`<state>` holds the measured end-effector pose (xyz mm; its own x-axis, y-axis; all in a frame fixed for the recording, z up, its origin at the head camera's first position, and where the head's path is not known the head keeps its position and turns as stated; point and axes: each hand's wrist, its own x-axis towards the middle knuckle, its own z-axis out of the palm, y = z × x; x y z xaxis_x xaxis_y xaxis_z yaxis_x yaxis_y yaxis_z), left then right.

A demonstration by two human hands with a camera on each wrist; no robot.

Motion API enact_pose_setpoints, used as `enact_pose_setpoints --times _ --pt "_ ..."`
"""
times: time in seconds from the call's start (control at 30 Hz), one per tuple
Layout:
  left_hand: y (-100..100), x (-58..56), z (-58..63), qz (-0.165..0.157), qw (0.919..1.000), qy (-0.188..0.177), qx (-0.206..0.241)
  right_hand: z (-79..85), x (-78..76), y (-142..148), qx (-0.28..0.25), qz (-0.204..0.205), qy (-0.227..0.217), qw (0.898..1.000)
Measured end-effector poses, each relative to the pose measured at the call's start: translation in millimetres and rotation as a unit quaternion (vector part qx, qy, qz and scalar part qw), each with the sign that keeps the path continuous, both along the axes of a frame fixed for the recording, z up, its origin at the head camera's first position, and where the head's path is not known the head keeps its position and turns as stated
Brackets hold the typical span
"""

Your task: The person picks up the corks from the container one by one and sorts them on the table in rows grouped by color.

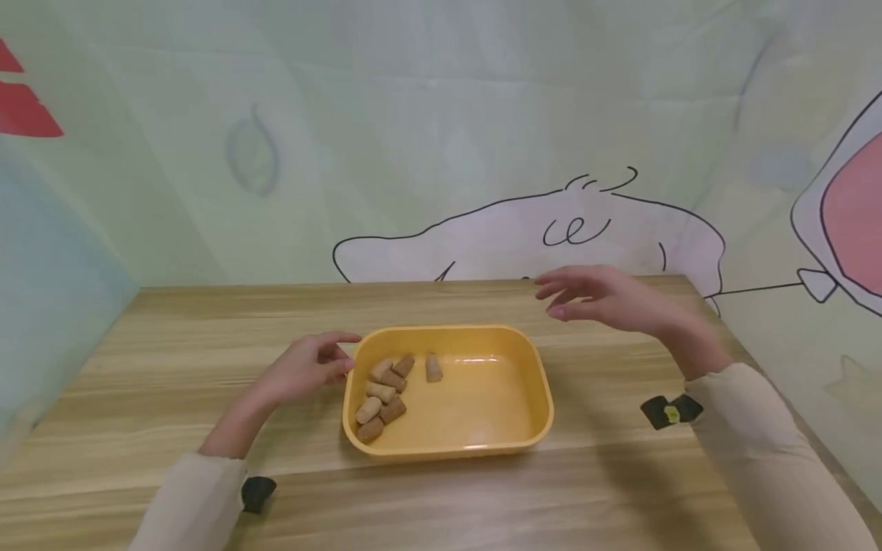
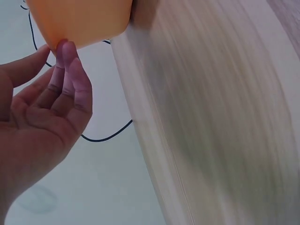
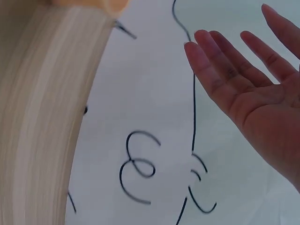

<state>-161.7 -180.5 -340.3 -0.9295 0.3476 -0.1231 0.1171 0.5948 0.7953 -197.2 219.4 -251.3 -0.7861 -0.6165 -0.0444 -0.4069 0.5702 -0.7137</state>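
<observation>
A shallow yellow tray (image 1: 475, 329) holds several short, stubby tan and brown pieces (image 1: 380, 390), rounded like small cylinders. Most lie bunched along its left side, and one tan piece (image 1: 432, 368) lies apart near the back wall. My left hand (image 1: 306, 370) is at the tray's back left corner, its index finger and thumb tips right at the rim. From the left wrist, the loosely bent fingers (image 2: 77, 89) meet the tray's orange-looking outer wall (image 2: 89, 21). My right hand (image 1: 596, 295) hangs in the air beyond the tray's back right corner, fingers spread and holding nothing.
The tray stands on a wood-grain table (image 1: 207, 329). Behind the table's back edge hangs a pale green cloth backdrop (image 1: 413, 115) with cartoon drawings. Dark straps or bows show at both cuffs, such as the right one (image 1: 671, 412).
</observation>
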Motion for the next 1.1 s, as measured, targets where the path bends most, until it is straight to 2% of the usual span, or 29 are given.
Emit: enact_pose_setpoints --times 0.27,0.5,0.73,0.83,1.1 --pt "-2 -0.5 -1.7 -0.011 0.9999 0.001 0.013 -4.4 -13.9 -51 -0.017 0.051 -0.026 0.998" --pt "-2 -0.2 -0.8 -0.019 0.9994 -0.011 0.028 -25.9 -22.7 -84 -0.037 0.096 -0.078 0.992" --pt "-4 -0.4 -0.4 -0.021 0.9993 -0.007 0.030 -44.6 -30.4 -106 -0.066 0.098 -0.155 0.981" --pt "-4 -0.5 0.4 -0.021 0.9994 -0.004 0.026 -50.0 -31.6 -112 -0.069 0.106 -0.172 0.977" --pt "-2 -0.1 0.5 -0.027 0.9993 -0.003 0.024 -62.1 -31.7 -120 -0.033 0.129 -0.202 0.970"
